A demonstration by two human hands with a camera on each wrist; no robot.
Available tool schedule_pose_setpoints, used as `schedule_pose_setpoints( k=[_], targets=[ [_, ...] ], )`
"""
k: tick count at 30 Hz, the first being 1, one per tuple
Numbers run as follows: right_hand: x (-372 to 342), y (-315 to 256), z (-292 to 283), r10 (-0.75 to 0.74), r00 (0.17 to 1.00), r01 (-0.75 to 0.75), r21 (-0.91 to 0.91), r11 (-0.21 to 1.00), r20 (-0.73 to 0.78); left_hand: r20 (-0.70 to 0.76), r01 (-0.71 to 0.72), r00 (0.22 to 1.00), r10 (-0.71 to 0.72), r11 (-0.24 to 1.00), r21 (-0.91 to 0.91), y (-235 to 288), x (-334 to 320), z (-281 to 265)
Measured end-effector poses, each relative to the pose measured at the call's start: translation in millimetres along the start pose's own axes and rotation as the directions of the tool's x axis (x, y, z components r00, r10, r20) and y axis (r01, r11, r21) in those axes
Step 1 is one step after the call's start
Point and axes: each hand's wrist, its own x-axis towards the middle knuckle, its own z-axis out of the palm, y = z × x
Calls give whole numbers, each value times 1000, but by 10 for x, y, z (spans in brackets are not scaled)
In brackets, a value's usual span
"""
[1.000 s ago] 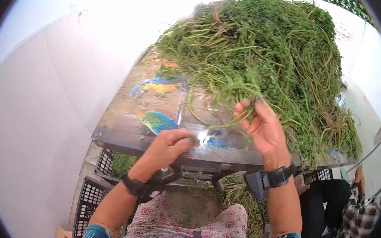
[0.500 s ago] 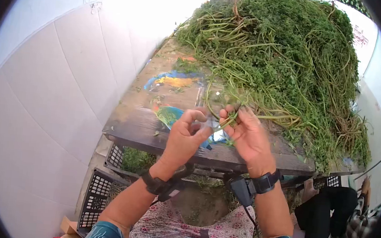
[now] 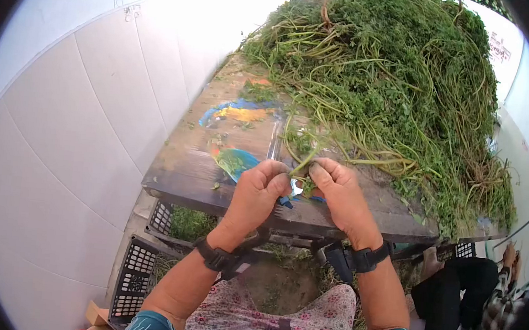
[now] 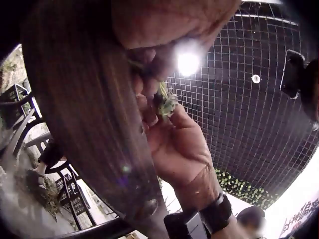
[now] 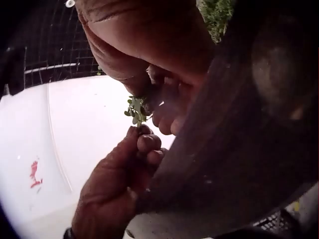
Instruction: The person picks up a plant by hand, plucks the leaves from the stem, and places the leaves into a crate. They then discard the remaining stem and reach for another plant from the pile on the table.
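Observation:
Over the front of the wooden table (image 3: 182,170), both hands are close together on one green stem (image 3: 303,164) with small leaves. My left hand (image 3: 257,192) pinches it between thumb and forefinger. My right hand (image 3: 342,196) pinches the same stem just to the right. A leafy sprig (image 4: 167,104) pokes out beside the right hand's fingers in the left wrist view. In the right wrist view, the leaves (image 5: 136,110) fill the small gap between the two hands' fingertips. Just behind, a large heap of leafy greens (image 3: 397,82) covers the table's back and right.
Black plastic crates (image 3: 133,276) stand below the table at the left, one with greens (image 3: 190,222) inside. A white wall (image 3: 58,147) runs along the left. At the right sits another person in black trousers (image 3: 454,301). Painted patches (image 3: 237,113) mark the tabletop.
My right hand came left and down from the heap's edge with the stem. My left hand moved right and up to meet it, its fingers closing from a loose curl into a pinch.

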Motion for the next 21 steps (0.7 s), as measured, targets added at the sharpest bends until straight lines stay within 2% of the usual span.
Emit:
schedule_pose_setpoints(
  k=[1, 4, 7, 10, 13, 16, 17, 18, 19, 20, 21],
  targets=[
    [-25, -11, 7, -15, 1000, 14, -109, 994, -8, -15, -14, 1000, 14, 1000, 5, -5, 1, 6],
    [-94, -63, 65, -274, 962, 246, -446, 861, 2, -23, -48, 999, 49, 998, 34, 5, -9, 41],
    [-129, -107, 91, -367, 922, 368, -581, 726, 124, -47, -42, 998, 46, 994, 97, 20, -17, 51],
    [-115, -48, 115, -506, 853, 450, -668, 593, 125, -46, -53, 997, 62, 983, 176, 43, -25, 58],
    [-113, -71, 150, -494, 864, 378, -768, 518, 92, -31, -79, 996, 87, 977, 196, -16, -31, 65],
    [-31, 49, 195, -490, 872, 354, -674, 648, -13, -11, -84, 996, 87, 985, 152, -23, -8, 38],
    [18, 65, 144, -325, 928, 238, -381, 894, -183, -9, -71, 997, 73, 987, 147, 2, -24, 34],
    [75, 25, 77, -103, 955, 102, -18, 995, -277, -7, -57, 998, 59, 988, 142, 41, -59, 30],
    [109, -14, 38, 137, 950, -29, 354, 935, -282, -4, -46, 999, 47, 989, 138, 64, -78, 20],
    [73, -48, 8, 136, 955, 4, 472, 882, -264, 27, -54, 998, 50, 987, 154, 68, -81, 10],
    [29, -113, 8, 155, 972, -44, 513, 857, -174, 59, -63, 997, 54, 984, 168, 73, -84, 9]
  ],
)
